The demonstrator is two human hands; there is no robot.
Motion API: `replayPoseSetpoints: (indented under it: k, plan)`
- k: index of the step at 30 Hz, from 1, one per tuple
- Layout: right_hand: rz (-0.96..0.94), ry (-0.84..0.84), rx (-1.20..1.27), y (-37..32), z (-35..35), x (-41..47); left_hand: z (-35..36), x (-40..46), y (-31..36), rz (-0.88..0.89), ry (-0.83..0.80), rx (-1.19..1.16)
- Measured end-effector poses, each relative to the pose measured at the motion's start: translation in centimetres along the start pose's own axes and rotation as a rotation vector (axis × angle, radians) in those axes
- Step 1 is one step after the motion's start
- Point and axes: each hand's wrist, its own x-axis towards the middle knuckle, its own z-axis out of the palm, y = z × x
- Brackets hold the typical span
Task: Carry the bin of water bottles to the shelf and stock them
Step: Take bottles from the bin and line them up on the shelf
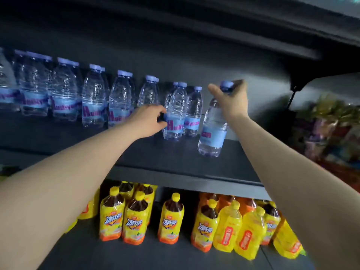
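Observation:
A dark shelf (175, 158) carries a row of clear water bottles with pale blue caps and labels (93, 100). My left hand (149, 119) grips the front bottle (174, 115) near the row's right end, at label height. My right hand (231, 100) holds another water bottle (213, 131) by its neck and cap. That bottle hangs tilted just above the shelf, to the right of the row. The bin is out of view.
Below, a lower shelf (136, 256) holds yellow-capped iced tea bottles (112, 217) and yellow juice bottles (227, 227). A dark overhang (253, 36) runs above the water shelf. Blurred colourful packets (327, 129) sit at the right.

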Motion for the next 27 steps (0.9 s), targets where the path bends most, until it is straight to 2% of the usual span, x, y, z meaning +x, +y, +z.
replayPoseSetpoints:
  k: [8,11,16,18,20,27]
  plan:
    - [-0.030,-0.008,0.032,5.5,4.1,4.6,4.6,5.2,0.2,-0.110,-0.043,0.016]
    - [0.000,-0.085,0.092,6.8,4.7,4.6,5.6,6.8,-0.1,-0.160,-0.068,-0.054]
    - [0.066,-0.190,-0.212,8.8,4.3,2.0,6.3,8.0,0.1,-0.213,-0.053,-0.087]
    - [0.181,-0.230,-0.406,8.9,4.1,1.1,6.7,8.1,0.2,-0.237,-0.047,-0.121]
    - [0.286,-0.270,-0.485,8.8,3.9,0.4,7.0,8.1,0.4,-0.259,-0.042,-0.128]
    - [0.274,-0.304,-0.330,9.7,3.5,1.2,7.8,8.3,0.1,-0.297,-0.057,-0.144]
